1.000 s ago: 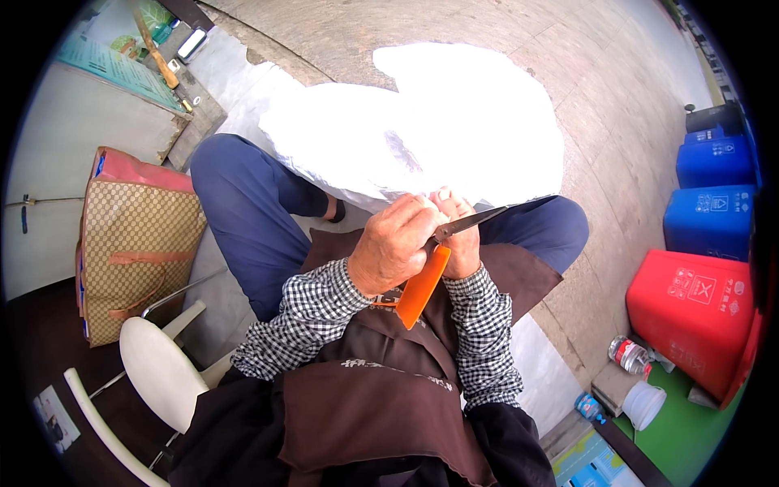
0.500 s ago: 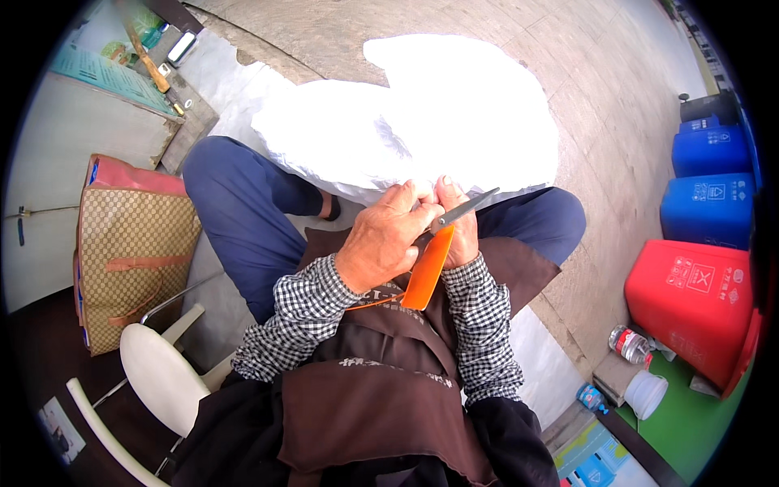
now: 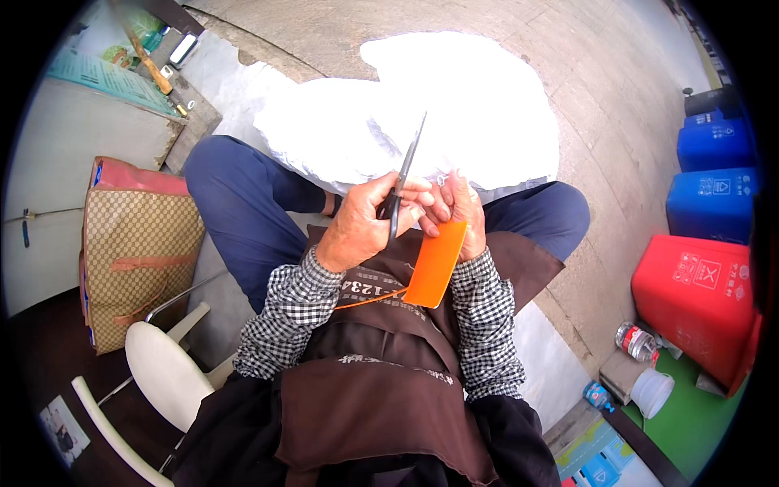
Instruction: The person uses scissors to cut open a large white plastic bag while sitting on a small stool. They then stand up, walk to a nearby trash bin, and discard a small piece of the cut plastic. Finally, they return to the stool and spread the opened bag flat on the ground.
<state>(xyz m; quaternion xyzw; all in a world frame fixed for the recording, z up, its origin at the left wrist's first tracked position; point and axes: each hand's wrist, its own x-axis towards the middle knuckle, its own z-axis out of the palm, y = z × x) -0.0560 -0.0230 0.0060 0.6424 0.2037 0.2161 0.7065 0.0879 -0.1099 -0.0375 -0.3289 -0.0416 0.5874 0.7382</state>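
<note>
I sit with a brown apron (image 3: 381,406) over my lap. My left hand (image 3: 357,227) grips a pair of scissors (image 3: 402,183), blades pointing up and away from me over a white plastic sheet (image 3: 454,114). My right hand (image 3: 461,213) holds the top edge of an orange rectangular sheet (image 3: 436,264), which hangs toward my lap. The two hands touch at the fingertips. A thin orange strip (image 3: 365,302) trails from the sheet's lower corner across the apron.
A checked woven bag (image 3: 138,252) stands at my left, a white chair (image 3: 162,373) beside it. Red (image 3: 698,296) and blue bins (image 3: 710,203) line the right, with a plastic bottle (image 3: 637,341) and a white cup (image 3: 652,392) near them. Concrete paving lies ahead.
The scissors lay sideways across the top of the orange sheet; now their blades have swung up to point away from me. The orange sheet shows more fully below my right hand.
</note>
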